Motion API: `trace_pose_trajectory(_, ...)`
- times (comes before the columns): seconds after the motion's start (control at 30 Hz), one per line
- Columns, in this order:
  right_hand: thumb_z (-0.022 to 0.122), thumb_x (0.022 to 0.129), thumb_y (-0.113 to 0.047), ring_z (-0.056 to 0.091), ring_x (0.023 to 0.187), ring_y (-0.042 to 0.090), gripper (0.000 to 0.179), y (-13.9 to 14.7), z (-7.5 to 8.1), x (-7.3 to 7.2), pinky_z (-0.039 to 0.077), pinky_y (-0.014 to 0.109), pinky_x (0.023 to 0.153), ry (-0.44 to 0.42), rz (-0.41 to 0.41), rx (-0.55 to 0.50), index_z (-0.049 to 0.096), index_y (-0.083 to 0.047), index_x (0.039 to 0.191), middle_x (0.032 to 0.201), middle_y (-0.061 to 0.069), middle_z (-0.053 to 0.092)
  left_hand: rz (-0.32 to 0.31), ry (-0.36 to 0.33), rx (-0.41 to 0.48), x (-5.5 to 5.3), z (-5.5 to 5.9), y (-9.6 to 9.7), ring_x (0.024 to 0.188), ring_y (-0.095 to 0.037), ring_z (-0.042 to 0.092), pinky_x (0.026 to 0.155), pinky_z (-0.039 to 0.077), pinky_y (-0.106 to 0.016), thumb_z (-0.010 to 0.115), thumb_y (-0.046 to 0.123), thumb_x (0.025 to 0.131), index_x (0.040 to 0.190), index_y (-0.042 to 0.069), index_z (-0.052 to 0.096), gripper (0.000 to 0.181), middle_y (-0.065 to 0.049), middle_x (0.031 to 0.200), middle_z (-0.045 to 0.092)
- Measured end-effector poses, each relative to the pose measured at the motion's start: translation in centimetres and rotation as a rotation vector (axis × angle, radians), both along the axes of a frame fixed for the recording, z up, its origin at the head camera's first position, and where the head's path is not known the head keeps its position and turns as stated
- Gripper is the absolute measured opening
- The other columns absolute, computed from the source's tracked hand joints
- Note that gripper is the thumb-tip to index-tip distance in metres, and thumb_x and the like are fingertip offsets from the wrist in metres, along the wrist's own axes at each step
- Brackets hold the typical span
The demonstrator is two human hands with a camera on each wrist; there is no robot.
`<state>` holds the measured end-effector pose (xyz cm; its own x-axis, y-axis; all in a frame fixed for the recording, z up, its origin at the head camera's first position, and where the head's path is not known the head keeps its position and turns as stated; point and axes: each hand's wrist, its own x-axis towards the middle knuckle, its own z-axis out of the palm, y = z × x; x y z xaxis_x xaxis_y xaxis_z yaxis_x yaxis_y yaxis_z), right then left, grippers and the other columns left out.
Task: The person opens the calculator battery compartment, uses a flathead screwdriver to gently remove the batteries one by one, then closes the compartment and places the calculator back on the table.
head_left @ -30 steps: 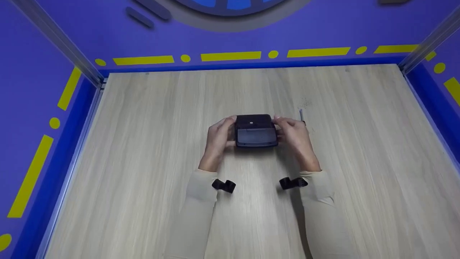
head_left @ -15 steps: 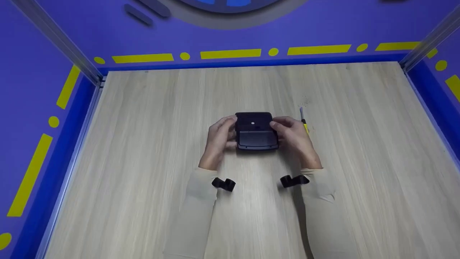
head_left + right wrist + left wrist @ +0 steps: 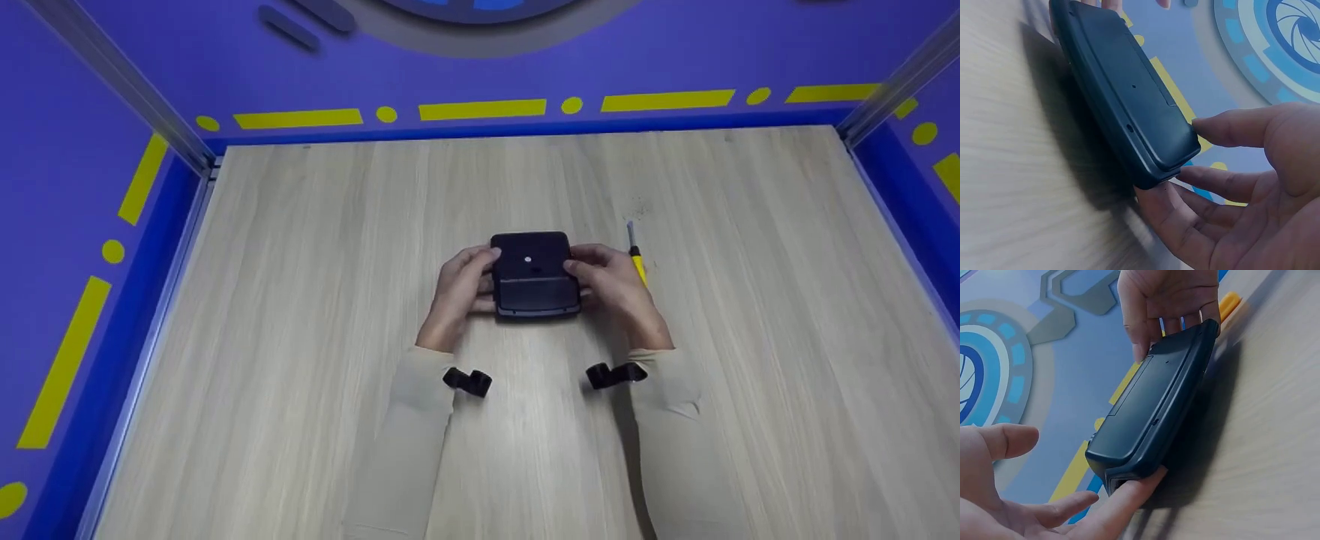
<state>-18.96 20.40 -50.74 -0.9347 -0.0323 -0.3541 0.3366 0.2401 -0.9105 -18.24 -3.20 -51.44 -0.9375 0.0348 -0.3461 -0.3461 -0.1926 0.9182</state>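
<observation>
A black plastic device (image 3: pixel 535 294) with rounded corners lies between my two hands, close over the table. Its upper face carries a rectangular panel and a small pale round spot. My left hand (image 3: pixel 456 289) supports the left side, with the thumb by the edge and a finger beneath, as the left wrist view shows. On the opposite side my right hand (image 3: pixel 619 289) grips the device, its thumb (image 3: pixel 1224 128) at the edge and fingers under the corner. Just beyond the right hand lies a screwdriver (image 3: pixel 637 262) with a yellow handle.
The light wooden table (image 3: pixel 300 300) is bounded by a purple-blue back wall (image 3: pixel 480 82) with yellow marks and by side walls. Small dark specks (image 3: pixel 639 206) lie past the screwdriver's tip. Black camera mounts (image 3: pixel 469 382) sit on both wrists.
The device has tipped so its upper face turns more toward the head camera. My right thumb has come onto its edge, and more of the screwdriver shows beside that hand.
</observation>
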Motion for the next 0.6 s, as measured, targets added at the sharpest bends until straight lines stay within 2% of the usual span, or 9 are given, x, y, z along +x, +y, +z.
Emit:
trace_pose_trajectory(0.17,0.065,0.103,-0.01,0.07,0.078,0.014,0.049,0.11,-0.2,-0.01,0.062,0.027,0.067,-0.008,0.004,-0.003,0.056,0.005,0.148,0.125,0.021,0.066,-0.01,-0.019,-0.026,-0.05,-0.24,-0.1,0.074,-0.023,0.076,0.053,0.062,-0.032,0.068,0.028,0.1,0.143,0.001,0.061,0.052,-0.018,0.106,0.076)
trace_pose_trajectory(0.3,0.065,0.102,-0.008,0.069,0.076,0.012,0.05,0.22,-0.26,-0.07,0.062,0.027,0.068,0.004,0.029,-0.002,0.054,0.007,0.149,0.125,0.022,0.065,-0.027,-0.013,-0.046,-0.02,-0.39,-0.17,0.076,-0.024,0.076,0.053,0.062,-0.032,0.068,0.025,0.099,0.146,0.001,0.059,0.054,-0.02,0.105,0.076)
trace_pose_trajectory(0.47,0.067,0.101,-0.009,0.068,0.082,0.01,0.054,0.39,-0.29,-0.11,0.061,0.026,0.072,0.053,0.075,0.084,0.052,0.009,0.15,0.129,0.025,0.064,-0.042,0.004,-0.089,-0.03,-0.52,-0.23,0.081,-0.024,0.075,0.054,0.062,-0.03,0.07,0.018,0.098,0.151,-0.001,0.054,0.058,-0.015,0.121,0.073)
trace_pose_trajectory(0.6,0.068,0.1,-0.009,0.069,0.084,0.013,0.058,0.31,-0.27,-0.1,0.063,0.028,0.073,0.052,0.081,0.077,0.049,0.009,0.152,0.132,0.028,0.063,-0.037,0.004,-0.092,-0.13,-0.6,-0.24,0.081,-0.024,0.076,0.052,0.061,-0.03,0.071,0.01,0.096,0.151,-0.001,0.054,0.059,-0.013,0.128,0.071)
